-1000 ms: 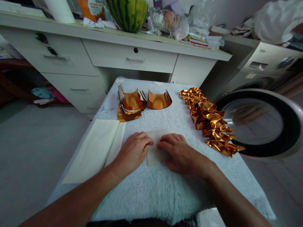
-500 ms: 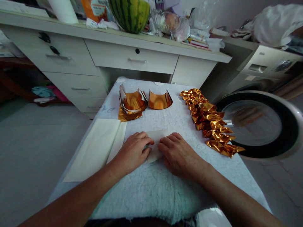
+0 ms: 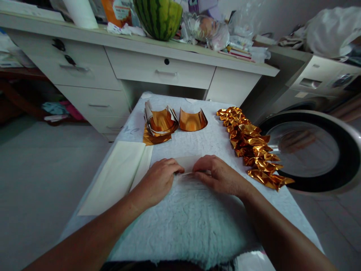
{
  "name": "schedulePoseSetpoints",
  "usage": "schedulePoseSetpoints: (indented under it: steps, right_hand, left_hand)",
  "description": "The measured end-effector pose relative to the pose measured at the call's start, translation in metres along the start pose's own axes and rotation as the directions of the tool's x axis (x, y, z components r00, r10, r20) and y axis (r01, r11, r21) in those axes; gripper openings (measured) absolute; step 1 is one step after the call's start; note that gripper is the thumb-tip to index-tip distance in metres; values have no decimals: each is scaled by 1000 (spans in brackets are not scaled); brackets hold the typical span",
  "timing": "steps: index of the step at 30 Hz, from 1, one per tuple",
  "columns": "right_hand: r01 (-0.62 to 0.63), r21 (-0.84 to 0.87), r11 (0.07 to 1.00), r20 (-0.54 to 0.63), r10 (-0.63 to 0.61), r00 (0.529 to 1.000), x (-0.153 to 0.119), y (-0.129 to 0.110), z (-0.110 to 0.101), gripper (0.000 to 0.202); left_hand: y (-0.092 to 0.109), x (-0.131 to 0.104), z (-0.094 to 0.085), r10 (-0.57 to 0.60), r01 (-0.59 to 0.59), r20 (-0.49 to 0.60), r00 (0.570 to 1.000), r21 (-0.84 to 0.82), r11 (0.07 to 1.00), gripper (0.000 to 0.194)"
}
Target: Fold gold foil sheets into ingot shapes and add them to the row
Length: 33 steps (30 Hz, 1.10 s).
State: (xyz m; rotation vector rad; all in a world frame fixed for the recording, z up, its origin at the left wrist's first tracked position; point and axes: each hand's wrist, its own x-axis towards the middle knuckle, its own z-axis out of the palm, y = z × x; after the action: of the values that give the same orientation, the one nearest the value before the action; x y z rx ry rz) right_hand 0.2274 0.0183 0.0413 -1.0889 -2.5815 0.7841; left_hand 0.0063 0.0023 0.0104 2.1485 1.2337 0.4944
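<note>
A pale paper sheet [image 3: 186, 163] lies on the cloth-covered table between my hands, its near edge raised or folded. My left hand [image 3: 162, 177] pinches the left end of that edge. On the right end, my right hand [image 3: 216, 173] grips the paper between thumb and fingers. To the left rests a stack of cream paper [image 3: 115, 173]. Behind my hands stand curved gold foil sheets [image 3: 160, 121], with one more curved gold sheet [image 3: 193, 121] beside them. A row of crumpled gold foil pieces [image 3: 249, 141] runs down the table's right side.
Beyond the table [image 3: 169, 226] is a white counter with drawers [image 3: 158, 69], holding a cut watermelon [image 3: 159, 17], plastic bags and a white roll [image 3: 81, 13]. At the right, a washing machine's round door [image 3: 307, 150] hangs open close to the table edge.
The near part of the pale sheet, earlier reaching down toward me, is now folded up to a narrower strip. My right hand has turned, its thumb now showing under the fingers.
</note>
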Motion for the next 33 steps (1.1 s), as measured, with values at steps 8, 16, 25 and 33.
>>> schedulePoseSetpoints:
  steps: [8,16,25,33]
  right_hand:
    - [37,305,952,-89,-10,996,1,20,15,24]
    - [47,339,939,-88,-18,996,1,21,16,12]
    - [-20,370,929,-41,38,998,-4,24,10,17]
    - [-177,228,958,-208,225,952,3,20,23,11]
  left_hand:
    - [2,-2,-5,-111,110,-28,993,-47,993,50]
    - [6,-2,-8,-38,38,24,999,-18,999,11]
    - [1,-1,-2,-34,34,17,999,7,999,11]
    - [1,1,2,-86,89,-40,995,87,992,4]
